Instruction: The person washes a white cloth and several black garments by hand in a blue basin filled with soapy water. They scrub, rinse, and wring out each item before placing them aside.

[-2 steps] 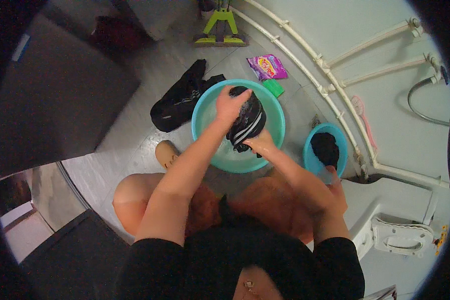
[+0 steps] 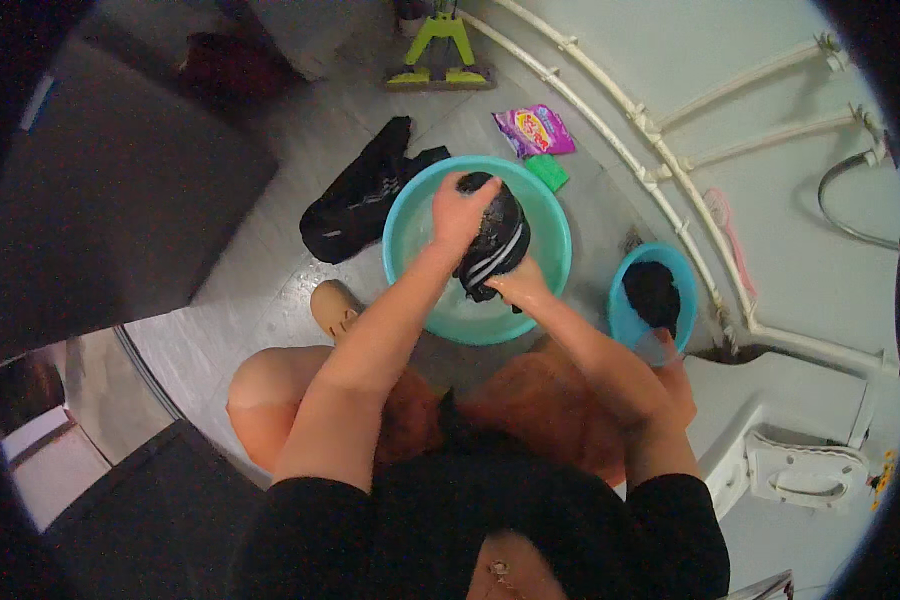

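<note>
Black cloth (image 2: 495, 240), centre frame, gripped by left hand (image 2: 457, 212) and right hand (image 2: 518, 287) over teal basin (image 2: 402, 225); fingers partly hidden.

Garment (image 2: 495, 240) in big basin (image 2: 410, 215); small basin (image 2: 625, 310) to its right

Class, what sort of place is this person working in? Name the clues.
Probably a bathroom or wash area: tiled floor, wall pipes, a hose, and a basin with wet cloth.

On the grey floor (image 2: 270, 280) lie 1 heap of dark clothes (image 2: 362, 195), a pink packet (image 2: 533, 130), a green sponge (image 2: 547, 172), a green mop head (image 2: 440, 55) and a small blue tub (image 2: 622, 318) holding dark cloth.
</note>
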Demonstrator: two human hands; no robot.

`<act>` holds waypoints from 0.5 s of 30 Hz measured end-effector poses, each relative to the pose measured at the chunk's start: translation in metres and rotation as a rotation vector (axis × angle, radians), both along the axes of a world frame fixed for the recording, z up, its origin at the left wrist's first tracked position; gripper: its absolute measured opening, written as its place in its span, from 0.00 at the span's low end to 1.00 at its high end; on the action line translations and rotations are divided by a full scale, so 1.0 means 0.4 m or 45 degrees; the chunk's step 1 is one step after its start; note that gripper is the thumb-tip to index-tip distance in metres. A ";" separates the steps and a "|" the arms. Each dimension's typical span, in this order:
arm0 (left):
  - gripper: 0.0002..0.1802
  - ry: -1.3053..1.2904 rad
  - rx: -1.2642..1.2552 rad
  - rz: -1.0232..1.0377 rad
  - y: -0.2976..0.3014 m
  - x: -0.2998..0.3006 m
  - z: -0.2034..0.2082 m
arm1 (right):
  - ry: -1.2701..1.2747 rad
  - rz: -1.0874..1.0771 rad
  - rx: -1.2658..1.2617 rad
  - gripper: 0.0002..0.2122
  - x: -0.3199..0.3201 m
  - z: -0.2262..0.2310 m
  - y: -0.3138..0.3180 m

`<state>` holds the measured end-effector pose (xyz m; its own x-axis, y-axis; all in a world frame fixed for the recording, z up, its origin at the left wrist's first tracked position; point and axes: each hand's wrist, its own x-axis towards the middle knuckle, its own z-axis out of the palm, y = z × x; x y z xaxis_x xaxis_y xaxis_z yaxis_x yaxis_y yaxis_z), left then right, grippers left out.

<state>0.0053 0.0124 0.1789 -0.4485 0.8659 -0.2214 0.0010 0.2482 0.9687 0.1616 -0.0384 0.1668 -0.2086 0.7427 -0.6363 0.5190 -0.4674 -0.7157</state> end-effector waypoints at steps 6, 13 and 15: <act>0.33 -0.576 -0.258 0.159 0.021 -0.041 -0.121 | 0.188 -0.219 -0.092 0.39 -0.052 -0.005 0.016; 0.48 -1.249 -0.356 -0.475 -0.035 -0.097 -0.048 | 0.804 -0.454 -0.614 0.13 -0.035 0.045 0.098; 0.43 -1.326 -0.313 -0.457 -0.062 -0.087 -0.028 | 0.731 -0.355 -0.503 0.19 -0.064 0.068 0.096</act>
